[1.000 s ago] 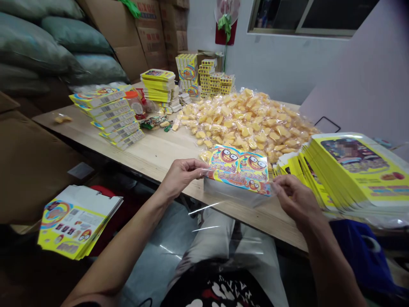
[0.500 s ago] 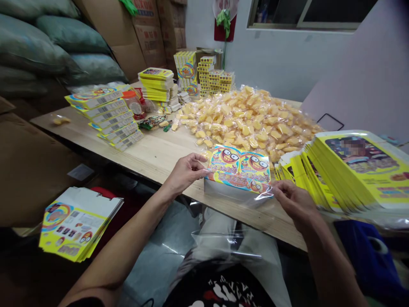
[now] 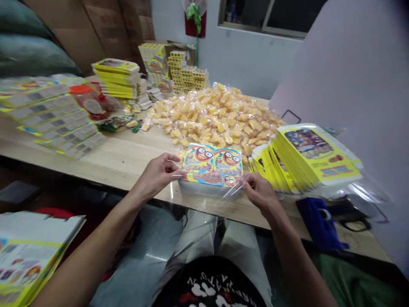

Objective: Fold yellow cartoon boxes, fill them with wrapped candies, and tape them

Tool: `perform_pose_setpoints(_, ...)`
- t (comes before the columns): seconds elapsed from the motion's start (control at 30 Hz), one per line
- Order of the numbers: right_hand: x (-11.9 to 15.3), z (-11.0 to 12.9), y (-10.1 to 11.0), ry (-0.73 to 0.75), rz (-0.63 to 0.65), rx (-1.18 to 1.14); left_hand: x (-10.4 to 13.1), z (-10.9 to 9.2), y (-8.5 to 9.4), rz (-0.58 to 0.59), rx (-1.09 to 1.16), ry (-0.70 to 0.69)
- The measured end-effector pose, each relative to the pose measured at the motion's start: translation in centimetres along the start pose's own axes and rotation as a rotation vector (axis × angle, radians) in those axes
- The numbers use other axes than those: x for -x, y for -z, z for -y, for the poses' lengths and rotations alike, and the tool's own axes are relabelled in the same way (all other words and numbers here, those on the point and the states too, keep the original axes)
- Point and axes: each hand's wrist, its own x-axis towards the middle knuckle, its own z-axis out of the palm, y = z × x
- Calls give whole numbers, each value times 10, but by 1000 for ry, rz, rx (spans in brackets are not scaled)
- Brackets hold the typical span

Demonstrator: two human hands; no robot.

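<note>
A printed carton [image 3: 207, 177] with two cartoon faces in glasses stands at the table's front edge, its lower front plain white. Clear plastic film [image 3: 234, 188] lies over the carton's front and catches the light near its right corner. At the carton's left front corner, my left hand [image 3: 159, 172] has thumb and fingers pinched on the film's edge. My right hand [image 3: 258, 191] pinches the film at the right corner, with its fingers closed. How far the film reaches round the back cannot be seen.
Behind the carton lies a heap of wrapped yellow pieces [image 3: 220, 115]. Flat yellow cartons [image 3: 306, 153] lean at the right, above a blue tape dispenser [image 3: 321, 226]. Stacked boxes [image 3: 57, 115], a red-lidded jar [image 3: 87, 101] and more cartons [image 3: 116, 79] stand left.
The view has swung to the right, so everything sits further left in the picture. Film that hung below the table edge now shows less there. Both hands keep their pinch at the carton's corners.
</note>
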Motion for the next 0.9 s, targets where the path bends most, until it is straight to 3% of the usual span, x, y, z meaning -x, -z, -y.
perform_pose_setpoints(0.5,3,7,4,-4,2,103,-5,0,-2,-23,-55,31)
perform_pose_setpoints(0.67,4,4,-3,82,-40,156,-4,1,-2,26,-92,9)
perform_pose_setpoints(0.83,7,-9,-15,35,-38,49,-2,8,-1,-23,-336,-159)
perform_pose_setpoints(0.9,10,-8,-13,162,-48,-10,-1,14,1,-32,-444,-319)
